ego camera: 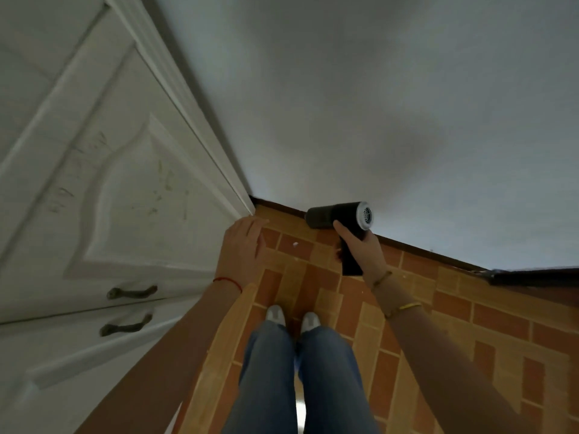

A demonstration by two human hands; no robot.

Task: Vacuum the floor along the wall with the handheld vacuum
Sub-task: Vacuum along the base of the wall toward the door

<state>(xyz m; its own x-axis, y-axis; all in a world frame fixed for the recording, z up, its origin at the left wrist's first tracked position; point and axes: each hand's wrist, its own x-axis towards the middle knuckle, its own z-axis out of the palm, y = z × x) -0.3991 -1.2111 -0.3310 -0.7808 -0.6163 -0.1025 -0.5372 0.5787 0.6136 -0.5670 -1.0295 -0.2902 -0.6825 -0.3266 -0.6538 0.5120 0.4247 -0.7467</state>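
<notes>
My right hand point(363, 249) grips the black handle of the handheld vacuum point(340, 216), whose dark barrel points left along the foot of the pale wall point(344, 104), with its white vented end to the right. My left hand point(242, 245) is held with straight fingers by the lower corner of the white cupboard point(125, 198), just above the floor. The floor point(438, 324) is brick-patterned in orange and red. A small white speck point(295, 244) lies on it between my hands.
The white cupboard with two dark handles point(131, 292) fills the left side. A dark skirting strip point(423, 249) runs along the wall's base. My legs in jeans and pale shoes point(293, 316) stand in the middle of the floor.
</notes>
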